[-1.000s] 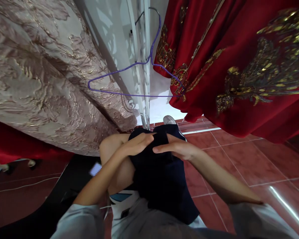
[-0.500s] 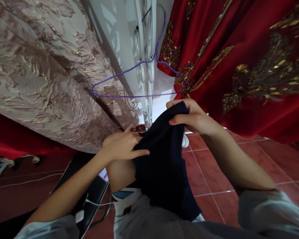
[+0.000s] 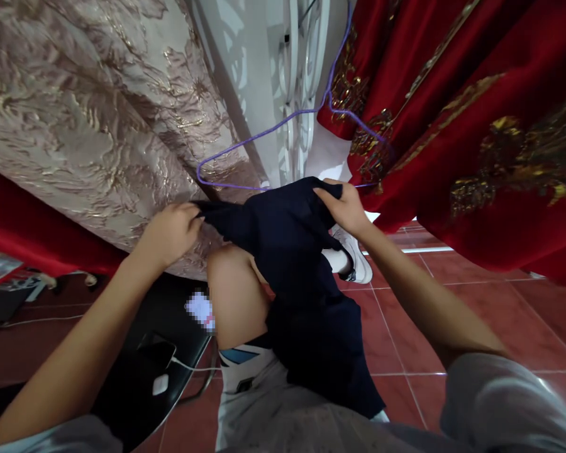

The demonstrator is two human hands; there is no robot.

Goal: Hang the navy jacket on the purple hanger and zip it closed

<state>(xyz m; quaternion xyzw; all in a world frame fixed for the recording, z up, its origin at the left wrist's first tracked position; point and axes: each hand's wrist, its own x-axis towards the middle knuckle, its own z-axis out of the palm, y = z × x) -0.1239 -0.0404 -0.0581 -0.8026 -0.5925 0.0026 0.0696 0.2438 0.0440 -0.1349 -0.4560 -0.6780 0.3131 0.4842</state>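
Observation:
A dark navy cloth garment [image 3: 302, 251] is stretched between my hands and drapes down over my lap and thigh. Its exact kind I cannot make out. My left hand [image 3: 172, 233] is closed on one narrow end of it, out to the left. At the upper right edge, my right hand [image 3: 342, 204] pinches the fabric between thumb and fingers. Just beyond the cloth hangs a purple wire hanger [image 3: 268, 129] with nothing on it; part of its lower bar is hidden behind the garment.
Embossed pinkish-gold fabric [image 3: 99, 126] hangs at the left, red fabric with gold trim [image 3: 453, 126] at the right. White scrollwork metal [image 3: 292, 82] stands between them. A black seat [image 3: 132, 377] holds a phone [image 3: 156, 350] with a white cable and a small white case [image 3: 160, 384]. Red tiles [image 3: 434, 340] cover the floor.
My left hand has moved left, pulling one end of the garment outward, so the cloth is spread wider. The right hand stays on its edge. The view has shifted a little.

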